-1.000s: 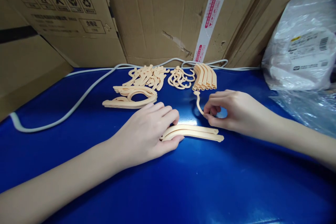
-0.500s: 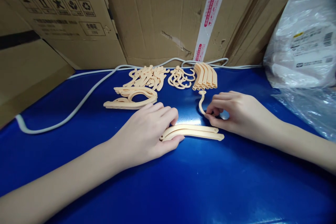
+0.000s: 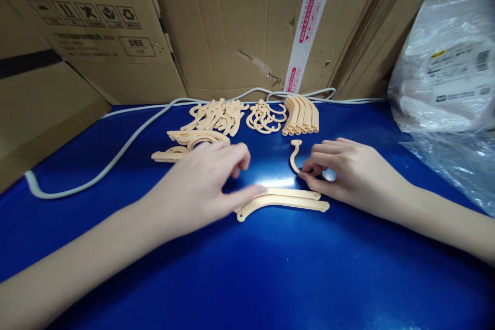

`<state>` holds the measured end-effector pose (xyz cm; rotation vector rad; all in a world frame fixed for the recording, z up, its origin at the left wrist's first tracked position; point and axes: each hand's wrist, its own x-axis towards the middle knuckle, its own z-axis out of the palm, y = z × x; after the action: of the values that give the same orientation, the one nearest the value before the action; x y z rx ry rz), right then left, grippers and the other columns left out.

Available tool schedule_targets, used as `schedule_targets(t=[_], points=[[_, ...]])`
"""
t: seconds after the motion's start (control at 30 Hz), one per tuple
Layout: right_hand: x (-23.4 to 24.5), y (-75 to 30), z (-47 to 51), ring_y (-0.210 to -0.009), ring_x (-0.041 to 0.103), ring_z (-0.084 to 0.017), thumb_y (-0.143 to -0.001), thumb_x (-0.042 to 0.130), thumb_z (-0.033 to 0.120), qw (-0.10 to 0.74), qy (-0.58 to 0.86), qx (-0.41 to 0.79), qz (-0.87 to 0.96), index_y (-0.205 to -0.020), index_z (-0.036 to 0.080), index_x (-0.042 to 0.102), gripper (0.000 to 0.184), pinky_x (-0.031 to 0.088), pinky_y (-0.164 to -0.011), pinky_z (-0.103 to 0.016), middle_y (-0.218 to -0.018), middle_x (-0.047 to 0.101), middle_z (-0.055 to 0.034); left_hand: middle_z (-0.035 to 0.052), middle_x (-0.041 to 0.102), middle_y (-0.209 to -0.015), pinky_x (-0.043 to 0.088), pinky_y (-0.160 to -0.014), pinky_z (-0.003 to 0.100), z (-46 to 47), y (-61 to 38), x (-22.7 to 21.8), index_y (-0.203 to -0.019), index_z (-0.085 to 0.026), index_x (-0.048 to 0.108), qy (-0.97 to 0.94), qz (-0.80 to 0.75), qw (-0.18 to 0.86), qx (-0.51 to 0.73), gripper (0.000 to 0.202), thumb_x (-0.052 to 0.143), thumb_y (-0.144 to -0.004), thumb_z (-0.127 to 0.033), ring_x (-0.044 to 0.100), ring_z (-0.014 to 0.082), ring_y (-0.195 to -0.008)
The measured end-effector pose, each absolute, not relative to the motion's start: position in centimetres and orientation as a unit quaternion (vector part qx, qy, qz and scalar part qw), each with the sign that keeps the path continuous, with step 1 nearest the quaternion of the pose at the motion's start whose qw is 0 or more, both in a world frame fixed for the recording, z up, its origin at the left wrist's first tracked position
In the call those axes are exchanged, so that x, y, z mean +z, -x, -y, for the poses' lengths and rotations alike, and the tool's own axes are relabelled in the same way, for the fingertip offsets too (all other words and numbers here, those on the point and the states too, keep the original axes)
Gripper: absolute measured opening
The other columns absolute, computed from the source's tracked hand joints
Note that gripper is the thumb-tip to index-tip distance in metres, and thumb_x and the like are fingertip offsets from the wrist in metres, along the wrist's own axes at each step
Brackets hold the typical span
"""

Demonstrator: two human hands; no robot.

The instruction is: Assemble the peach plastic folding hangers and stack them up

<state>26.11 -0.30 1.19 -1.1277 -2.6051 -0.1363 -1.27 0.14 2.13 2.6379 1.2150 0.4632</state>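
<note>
Centre frame, on the blue surface (image 3: 270, 278): my left hand (image 3: 197, 185) had just lifted off the two arms (image 3: 286, 199) it was pressing flat half a second before. Only the thumb (image 3: 247, 195) lay at their left end, with the other fingers curled loosely above and apart from it. That bared the round tip of the lower arm, so the pair lay barely pinned just below my right hand (image 3: 350, 172). That hand's fingers were pinched together on the foot of the hook (image 3: 295, 154), which stood a little lower and nearer the arms than a second earlier, though not yet touching them.

The hook's lower end was hidden inside the pinch. My left hand was blurred by motion, and whether the thumb truly pressed the arms I cannot tell. It also covered the right end of the hangers (image 3: 189, 139) at left of centre. Behind, along the boxes (image 3: 232, 26), lay loose parts (image 3: 218, 115), spare hooks (image 3: 265, 116), a stack (image 3: 302, 113) and a cable (image 3: 116, 157). The bag (image 3: 444, 62) was cut off at upper right.
</note>
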Motion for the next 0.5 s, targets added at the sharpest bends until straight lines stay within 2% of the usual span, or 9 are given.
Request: schedule_targets(t=[0.1,0.17,0.27,0.4,0.5], points=[[1.1,-26.4,0.2,-0.065,0.059,-0.015,-0.087,0.065,0.016,0.161,0.385,-0.058,0.907,-0.078,0.018,0.069,0.01,0.04,-0.063,-0.029,-0.072,0.068,0.0008,0.0013,0.064,-0.084,0.036,-0.067,0.03,-2.2,2.6,3.8,-0.087,-0.022,0.058,-0.84,-0.507,0.1,0.164,0.037,0.051,-0.091,-0.057,0.057,0.0192,-0.077],[1.1,-26.6,0.2,-0.065,0.059,-0.015,-0.087,0.064,0.015,0.167,0.381,-0.058,0.907,-0.078,0.018,0.069,0.011,0.04,-0.063,-0.029,-0.072,0.068,0.001,0.0013,0.063,-0.078,0.034,-0.064,0.03,-4.0,3.8,5.0,-0.085,-0.021,0.057,-0.793,-0.581,0.083,0.163,0.037,0.048,-0.09,-0.057,0.054,0.0178,-0.07],[1.0,-26.8,0.2,-0.067,0.06,-0.015,-0.089,0.063,0.017,0.164,0.378,-0.054,0.91,-0.08,0.018,0.07,0.011,0.04,-0.065,-0.029,-0.073,0.068,0.0011,0.0023,0.065,-0.083,0.032,-0.065,0.029,-7.2,5.7,6.1,-0.089,-0.022,0.058,-0.745,-0.661,0.019,0.087,0.033,0.05,-0.089,-0.053,0.054,0.0183,-0.073],[1.1,-27.1,0.1,-0.067,0.06,-0.016,-0.092,0.062,0.018,0.159,0.373,-0.058,0.912,-0.082,0.019,0.069,0.012,0.039,-0.066,-0.03,-0.074,0.068,0.0009,0.0051,0.067,-0.088,0.035,-0.068,0.029,-10.4,6.9,6.0,-0.091,-0.019,0.061,-0.715,-0.696,0.032,0.061,0.031,0.051,-0.088,-0.049,0.056,0.0197,-0.078],[1.1,-27.1,0.0,-0.066,0.061,-0.016,-0.092,0.061,0.018,0.157,0.367,-0.061,0.915,-0.082,0.018,0.068,0.012,0.038,-0.066,-0.031,-0.075,0.068,0.0007,0.0041,0.066,-0.08,0.035,-0.066,0.03,-11.6,6.4,5.4,-0.086,-0.02,0.064,-0.714,-0.697,0.055,0.038,0.038,0.054,-0.084,-0.057,0.056,0.021,-0.076]])
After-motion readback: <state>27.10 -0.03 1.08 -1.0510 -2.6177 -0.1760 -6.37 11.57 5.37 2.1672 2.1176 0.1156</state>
